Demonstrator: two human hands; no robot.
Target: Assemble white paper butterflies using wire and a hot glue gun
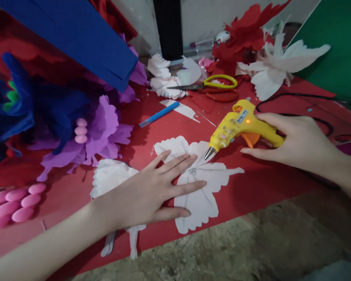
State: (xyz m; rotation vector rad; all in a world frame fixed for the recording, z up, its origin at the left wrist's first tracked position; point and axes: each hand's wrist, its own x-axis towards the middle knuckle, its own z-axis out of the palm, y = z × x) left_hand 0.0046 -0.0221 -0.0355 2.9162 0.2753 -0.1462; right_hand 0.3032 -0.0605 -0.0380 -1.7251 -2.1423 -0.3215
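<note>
My left hand [160,187] lies flat with fingers spread on a white butterfly-shaped cutout [197,210], which has grey lines and a small silvery patch at its middle. My right hand [298,140] is around the handle of a yellow hot glue gun [234,127] with an orange trigger and a lit orange light. Its metal nozzle points down and left over the cutout's upper right part; whether it touches cannot be told. Partly hidden under my left forearm is a stack of similar white cutouts [112,177].
Yellow-handled scissors [219,82], red-handled ones [222,95] and a blue pen [159,114] lie behind on the red surface [251,195]. Purple paper flowers [102,128] and pink oval pieces [16,203] are at left. A white paper butterfly [275,66] and black cord [295,95] are at right.
</note>
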